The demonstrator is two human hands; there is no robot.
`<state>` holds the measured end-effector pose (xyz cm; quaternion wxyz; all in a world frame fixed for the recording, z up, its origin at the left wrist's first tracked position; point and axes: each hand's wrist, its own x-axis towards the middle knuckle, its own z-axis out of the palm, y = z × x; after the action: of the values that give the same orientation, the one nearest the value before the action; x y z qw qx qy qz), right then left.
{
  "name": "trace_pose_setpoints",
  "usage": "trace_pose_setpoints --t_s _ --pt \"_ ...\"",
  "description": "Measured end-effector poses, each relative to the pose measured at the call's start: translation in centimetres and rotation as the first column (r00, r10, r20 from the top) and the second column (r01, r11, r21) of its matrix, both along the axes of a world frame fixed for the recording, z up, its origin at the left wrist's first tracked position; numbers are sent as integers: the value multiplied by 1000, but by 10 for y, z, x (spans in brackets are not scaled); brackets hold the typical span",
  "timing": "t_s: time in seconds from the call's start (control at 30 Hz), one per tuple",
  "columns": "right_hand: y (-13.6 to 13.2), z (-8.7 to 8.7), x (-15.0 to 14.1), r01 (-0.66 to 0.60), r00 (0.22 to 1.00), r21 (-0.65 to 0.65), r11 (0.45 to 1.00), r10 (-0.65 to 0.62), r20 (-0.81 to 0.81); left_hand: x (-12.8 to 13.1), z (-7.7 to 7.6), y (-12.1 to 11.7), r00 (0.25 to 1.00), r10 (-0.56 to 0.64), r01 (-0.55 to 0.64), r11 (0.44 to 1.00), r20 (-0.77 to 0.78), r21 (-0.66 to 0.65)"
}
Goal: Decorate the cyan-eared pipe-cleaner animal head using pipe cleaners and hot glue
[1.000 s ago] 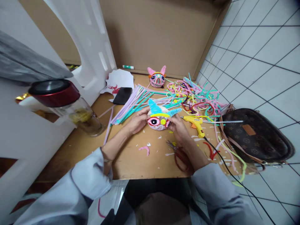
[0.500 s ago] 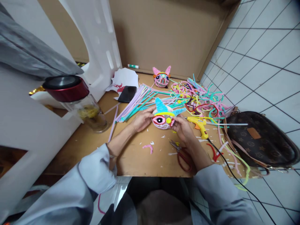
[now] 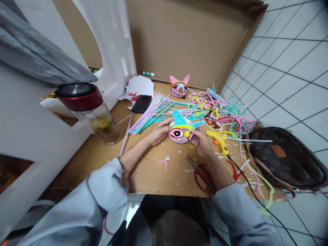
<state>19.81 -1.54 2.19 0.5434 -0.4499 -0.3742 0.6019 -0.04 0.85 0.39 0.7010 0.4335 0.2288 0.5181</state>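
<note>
A small pipe-cleaner creature head [image 3: 180, 130], with blue ears, a yellow brow and red-rimmed eyes, sits just above the wooden board [image 3: 148, 171]. My left hand [image 3: 159, 131] cups its left side with curled fingers. My right hand [image 3: 202, 142] grips its right side, thumb and fingers pressed by the yellow nose. A finished pink-eared creature head [image 3: 179, 87] stands at the back of the board. A yellow glue gun [image 3: 217, 140] lies just right of my right hand, its black cord running off to the lower right.
Red-handled scissors [image 3: 200, 171] lie under my right wrist. Straight pipe cleaners [image 3: 151, 114] and a tangled pile [image 3: 220, 111] cover the back. A red-lidded glass jar [image 3: 92, 112], a black phone [image 3: 141, 103] and white foam stand left; a brown handbag [image 3: 284, 157] lies right.
The view has shifted a little, so everything sits slightly further right. Both hands keep hold of the creature head, and my right fingers have moved closer over its face.
</note>
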Motion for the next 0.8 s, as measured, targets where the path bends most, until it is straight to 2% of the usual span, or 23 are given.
trace_pose_setpoints --t_s 0.47,0.8 --pt "0 5 0 -13 1000 -33 999 13 -9 1 5 -2 999 -28 27 999 20 32" --pt "2 2 2 -40 999 -31 999 40 -1 2 13 -2 998 -66 65 997 23 52"
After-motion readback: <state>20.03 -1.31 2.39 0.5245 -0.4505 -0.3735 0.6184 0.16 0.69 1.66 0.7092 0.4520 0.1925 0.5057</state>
